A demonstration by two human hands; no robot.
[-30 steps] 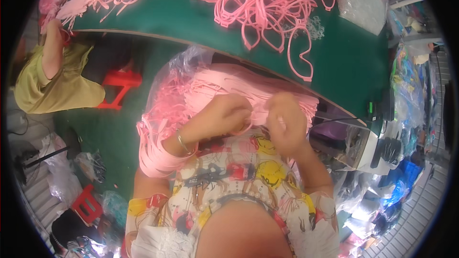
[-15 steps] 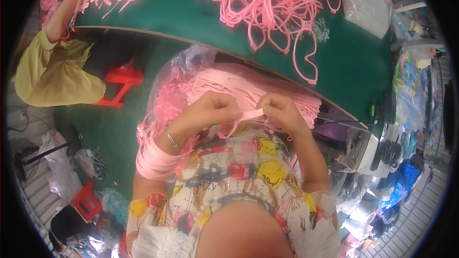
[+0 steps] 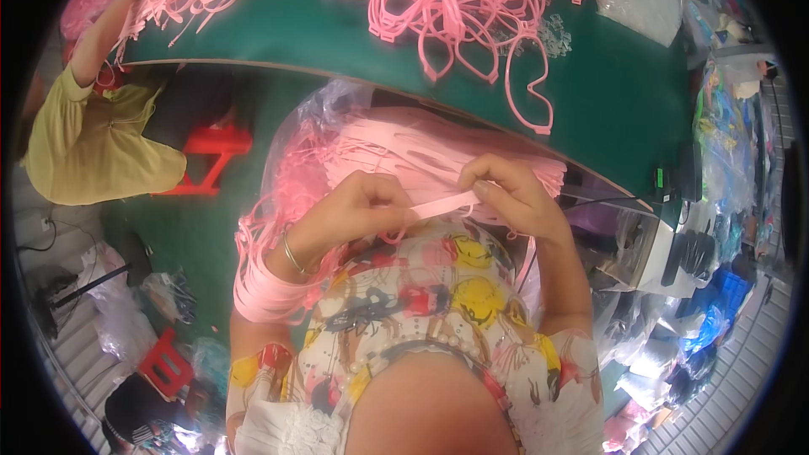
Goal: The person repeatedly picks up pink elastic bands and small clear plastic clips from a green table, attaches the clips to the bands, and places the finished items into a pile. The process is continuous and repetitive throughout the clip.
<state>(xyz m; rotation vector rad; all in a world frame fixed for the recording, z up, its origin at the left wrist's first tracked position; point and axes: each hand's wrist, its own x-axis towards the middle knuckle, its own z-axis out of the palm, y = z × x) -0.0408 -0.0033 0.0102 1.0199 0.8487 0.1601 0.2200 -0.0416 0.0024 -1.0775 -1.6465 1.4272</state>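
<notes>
Head view, frame centre: my left hand and right hand each pinch one end of 1 pink strip, fingers closed on it, held over the bag of pink strips in my lap. Approx. mid-job: a stack of bands is on my left wrist, bag remains full. Upper frame: green table, loose pink pile, too many to count. Upper left: 1 co-worker.
</notes>
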